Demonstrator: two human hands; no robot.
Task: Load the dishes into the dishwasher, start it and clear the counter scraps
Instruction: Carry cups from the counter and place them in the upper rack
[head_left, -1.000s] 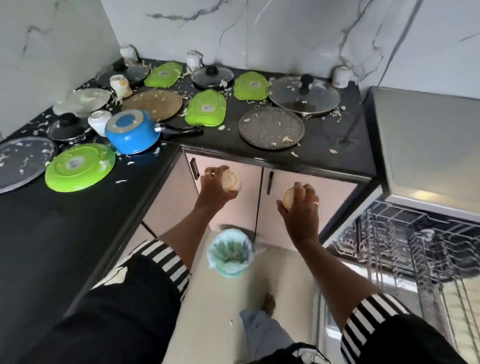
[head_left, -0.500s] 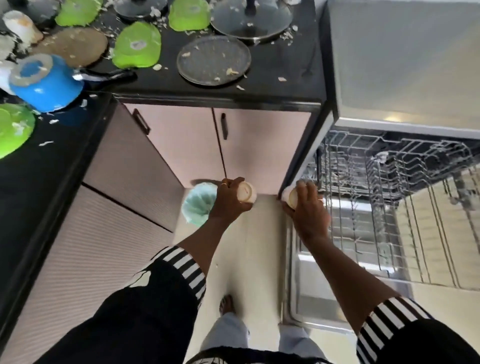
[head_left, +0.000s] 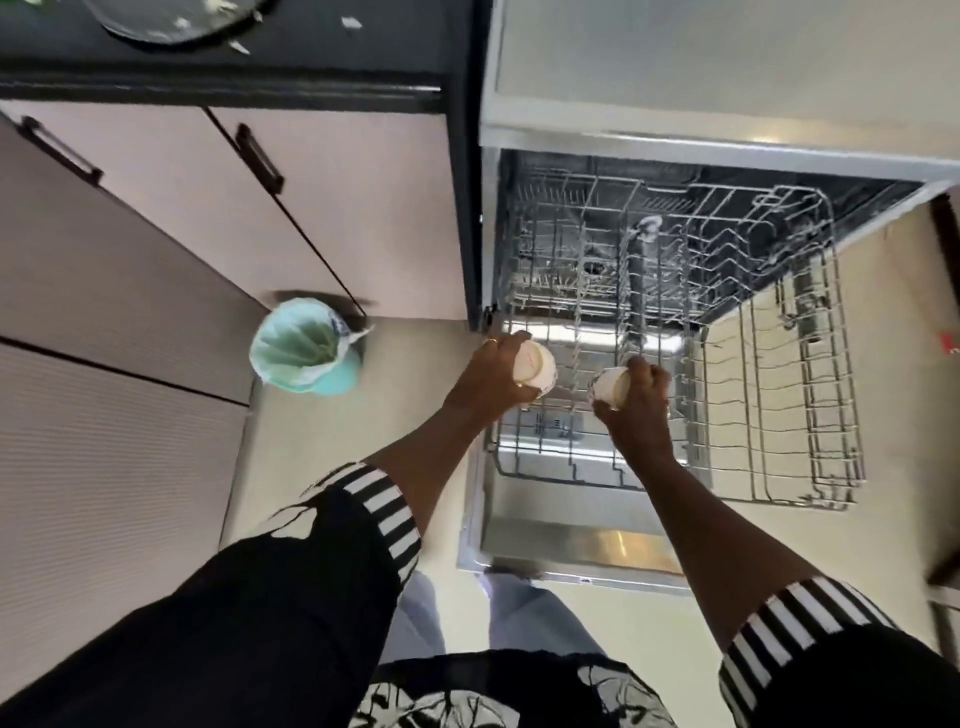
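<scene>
Over an open dishwasher, I reach down with both hands, each wrapped around a small white cup. My left hand curls its fingers around one cup, tipped on its side with its open mouth facing up toward me, held above the left edge of the pulled-out wire rack. My right hand grips the second cup from behind, likewise tilted, just above the rack's wires near its middle. The two cups sit near each other but apart, and I cannot tell whether either touches the rack.

The rack holds no dishes that I can make out. Beneath it lies the lowered dishwasher door, its steel inner face catching light. To the left, a small bin lined with a pale green bag stands on the floor against pink cabinet doors with dark handles. Along the top edge, the black tabletop carries part of a round plate and a few pale scraps. Striped cuffs edge my black sleeves.
</scene>
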